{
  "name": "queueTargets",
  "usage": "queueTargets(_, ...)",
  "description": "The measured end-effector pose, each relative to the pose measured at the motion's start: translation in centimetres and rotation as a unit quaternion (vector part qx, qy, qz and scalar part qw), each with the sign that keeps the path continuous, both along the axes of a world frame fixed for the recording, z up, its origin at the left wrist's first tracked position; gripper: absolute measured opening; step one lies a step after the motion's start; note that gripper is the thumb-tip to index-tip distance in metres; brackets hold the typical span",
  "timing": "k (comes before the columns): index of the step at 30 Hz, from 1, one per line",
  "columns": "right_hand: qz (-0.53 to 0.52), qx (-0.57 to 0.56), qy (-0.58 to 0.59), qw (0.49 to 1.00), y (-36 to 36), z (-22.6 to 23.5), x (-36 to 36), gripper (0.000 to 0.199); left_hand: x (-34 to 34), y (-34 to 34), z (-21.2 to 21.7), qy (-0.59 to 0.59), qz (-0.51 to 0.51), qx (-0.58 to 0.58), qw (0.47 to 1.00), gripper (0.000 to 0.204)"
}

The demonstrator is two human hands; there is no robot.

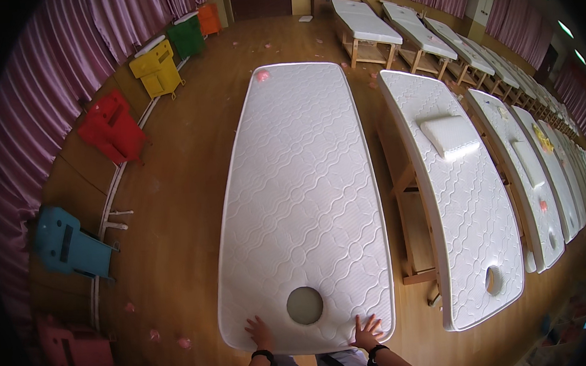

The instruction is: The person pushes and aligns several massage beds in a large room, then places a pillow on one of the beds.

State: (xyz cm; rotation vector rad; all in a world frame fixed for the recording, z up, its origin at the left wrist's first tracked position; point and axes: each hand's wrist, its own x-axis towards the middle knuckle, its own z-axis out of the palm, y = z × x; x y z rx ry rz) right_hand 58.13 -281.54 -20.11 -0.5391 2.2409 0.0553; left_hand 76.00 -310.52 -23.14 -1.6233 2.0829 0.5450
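A long white quilted massage-bed mattress (300,182) stretches away in front of me, with a round face hole (305,306) near its close end. Left of that hole, my left hand (259,333) rests on the mattress near its close edge, fingers spread. My right hand (366,331) lies on the close right corner, its fingers also apart. Neither hand holds anything. A small pink crumpled item (263,76) sits at the mattress's far left corner.
To the right stands another massage bed (465,218) carrying a white pillow (450,136), with several more beds beyond. Coloured carts, including red (112,127), yellow (156,69) and blue (73,242), line the left wall by pink curtains (35,92). Pink scraps (184,342) lie on the wooden floor.
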Motion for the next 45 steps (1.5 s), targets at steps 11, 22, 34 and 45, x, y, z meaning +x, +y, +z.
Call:
queueTargets(11, -0.046, -0.171, 0.163, 0.97, -2.1, 0.7, -1.9, 0.019, 7.4, -2.0, 6.1, 0.261, -0.085, 0.03, 0.961, 0.017)
queueTargets(22, 0.018, -0.165, 0.229, 0.959, -9.1, 3.2, 4.6, 0.02, 32.7, -4.4, 4.7, 0.387, 0.269, -0.005, 0.882, 0.014)
queueTargets(34, 0.426, -0.1, 0.206, 0.875, -21.4, 3.5, 7.9, 0.024, 41.0, -4.3, 4.7, 0.473, 0.29, -0.25, 0.793, 0.012)
queueTargets(45, 0.599, -0.221, 0.226, 0.736, -37.3, 0.2, 9.3, 0.016, 41.3, -0.3, 9.9, 0.335, 0.371, -0.186, 0.846, 0.007)
